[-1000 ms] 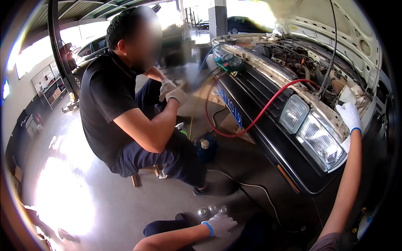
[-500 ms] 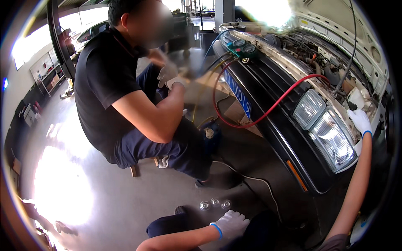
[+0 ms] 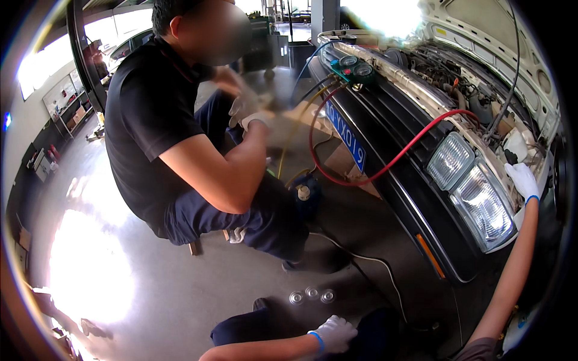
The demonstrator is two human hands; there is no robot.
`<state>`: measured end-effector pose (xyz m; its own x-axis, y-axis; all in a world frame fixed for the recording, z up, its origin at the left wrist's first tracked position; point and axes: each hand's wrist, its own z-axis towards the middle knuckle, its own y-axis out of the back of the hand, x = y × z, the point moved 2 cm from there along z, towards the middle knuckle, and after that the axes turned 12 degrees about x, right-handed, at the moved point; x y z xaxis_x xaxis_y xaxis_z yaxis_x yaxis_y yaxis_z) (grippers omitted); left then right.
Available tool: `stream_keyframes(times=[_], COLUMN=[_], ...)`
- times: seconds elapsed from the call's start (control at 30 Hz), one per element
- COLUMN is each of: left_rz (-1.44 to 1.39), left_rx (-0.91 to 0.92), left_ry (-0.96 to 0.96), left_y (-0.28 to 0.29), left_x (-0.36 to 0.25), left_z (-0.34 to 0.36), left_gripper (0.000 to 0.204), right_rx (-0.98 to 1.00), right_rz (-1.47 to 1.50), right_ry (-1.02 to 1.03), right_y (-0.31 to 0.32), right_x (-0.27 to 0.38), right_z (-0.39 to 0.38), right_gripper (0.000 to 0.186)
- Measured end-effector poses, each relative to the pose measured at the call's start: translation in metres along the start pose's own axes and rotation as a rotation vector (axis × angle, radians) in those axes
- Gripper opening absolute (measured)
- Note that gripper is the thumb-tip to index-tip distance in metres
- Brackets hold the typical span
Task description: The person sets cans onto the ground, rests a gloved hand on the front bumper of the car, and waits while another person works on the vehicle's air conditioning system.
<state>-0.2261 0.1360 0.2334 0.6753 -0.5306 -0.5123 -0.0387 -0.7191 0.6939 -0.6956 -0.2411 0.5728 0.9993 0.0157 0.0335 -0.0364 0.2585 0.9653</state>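
Observation:
My left hand, in a white knit glove with a blue cuff, rests on my dark-trousered knee. Its fingers curl in, and I see nothing held. Three small silver cans stand on the floor just beyond it. My right hand, gloved the same way, lies with fingers stretched on the car's front corner, behind the headlight. Its fingertips are beside a black cap-like piece; whether they touch is unclear. On the front of the car sits a teal manifold gauge set with two dials.
A person in a dark shirt sits low at left, gloved hands together and blurred. A red hose loops across the grille; a yellow hose hangs toward a blue container. A cable crosses the floor. The hood is raised.
The view has shifted slightly, so the car and cans sit a little lower and to the right. My left hand's fingers look more curled. My right hand stays at the car's corner.

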Motion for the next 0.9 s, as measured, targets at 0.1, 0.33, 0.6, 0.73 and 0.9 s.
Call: stream_keyframes(times=[0.1,0.33,0.6,0.73,0.9], left_rz=[-0.008,-0.014,-0.018,0.008,0.055], left_rx=[-0.026,-0.052,-0.079,-0.085,0.034], left_ry=[0.004,-0.090,-0.115,-0.123,-0.118], left_y=[0.001,0.006,-0.008,0.000,-0.011], left_x=[0.000,-0.012,-0.016,-0.021,-0.017], left_z=[0.003,0.025,0.033,0.027,0.029], left_gripper=[0.038,0.039,0.036,0.035,0.034], right_rx=[0.062,0.131,0.135,0.121,0.115], right_rz=[0.017,0.026,0.040,-0.049,-0.095], right_ry=[-0.045,0.012,-0.025,-0.053,-0.077], right_y=[0.001,0.004,0.005,0.013,0.019], right_x=[0.012,-0.004,0.020,0.027,0.036], right_z=[-0.006,-0.002,-0.007,-0.017,-0.021], right_gripper=[0.061,0.062,0.062,0.067,0.068])
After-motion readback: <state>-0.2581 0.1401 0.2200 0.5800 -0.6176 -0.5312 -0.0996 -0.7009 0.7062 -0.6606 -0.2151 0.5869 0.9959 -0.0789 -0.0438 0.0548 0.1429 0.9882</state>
